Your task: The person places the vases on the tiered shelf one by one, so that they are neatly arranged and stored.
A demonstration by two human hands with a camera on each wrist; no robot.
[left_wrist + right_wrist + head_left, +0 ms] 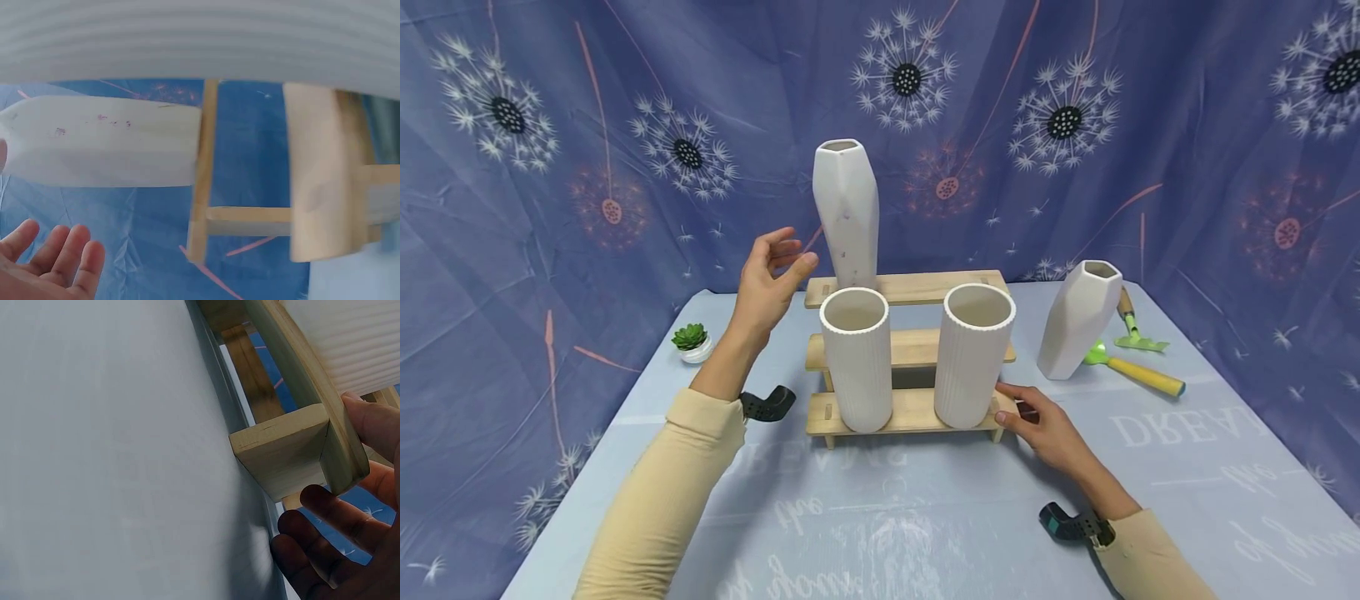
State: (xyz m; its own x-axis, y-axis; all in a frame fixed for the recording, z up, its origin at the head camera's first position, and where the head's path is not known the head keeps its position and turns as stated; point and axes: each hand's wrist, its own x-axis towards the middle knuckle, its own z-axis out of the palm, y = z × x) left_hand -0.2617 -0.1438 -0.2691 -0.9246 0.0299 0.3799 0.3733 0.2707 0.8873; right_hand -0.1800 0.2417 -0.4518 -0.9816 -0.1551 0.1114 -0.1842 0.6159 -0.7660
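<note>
My left hand is raised beside a tall white faceted vase on the top tier of a wooden stepped stand. Its fingers are loosely bent, with a gap to the vase in the head view. Small purplish marks dot that vase. With thumb above and fingers below, my right hand grips the right end of the stand's lowest tier; the right wrist view shows the thumb on the board. Two white ribbed cylindrical vases, a left one and a right one, stand upright on the lowest tier.
Right of the stand, another white faceted vase leans. By it lie a yellow-handled green garden tool and a small green rake. A potted succulent sits at the left. Blue dandelion-print fabric hangs behind the table.
</note>
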